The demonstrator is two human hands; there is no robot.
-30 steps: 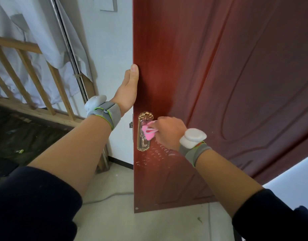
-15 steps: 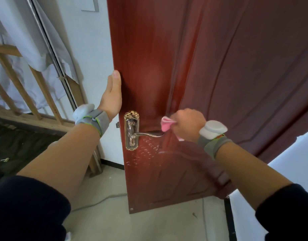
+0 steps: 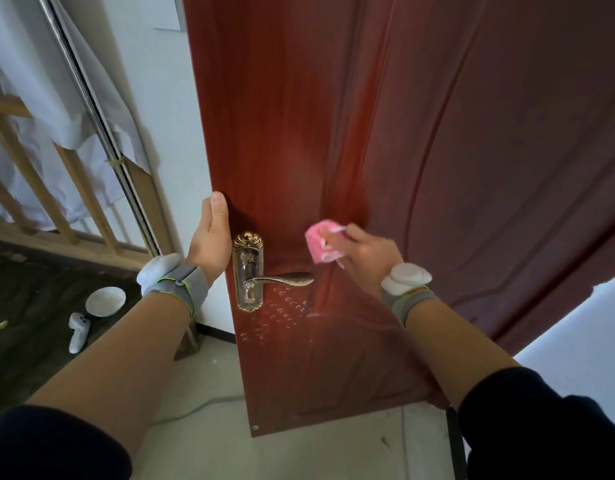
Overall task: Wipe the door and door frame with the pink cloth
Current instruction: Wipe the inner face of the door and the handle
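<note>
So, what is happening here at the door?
A person is wiping the red-brown door. The right hand holds a bunched pink cloth against the door face, just above the tip of the gold lever handle. The left hand holds the door's free edge above the handle plate, thumb on the front, which seems to steady it. The door stands open.

There is one red door (image 3: pixel 437 133) with one brass handle (image 3: pixel 285 279), and one pink cloth (image 3: pixel 319 245). I count two hands, a left hand (image 3: pixel 212 237) and a right hand (image 3: pixel 365 258), and two grey wristbands (image 3: pixel 176 289), one per wrist. Off to the side I see one white bowl (image 3: pixel 105 301), one white controller (image 3: pixel 78 332) and one metal pole (image 3: pixel 101 123).
</note>
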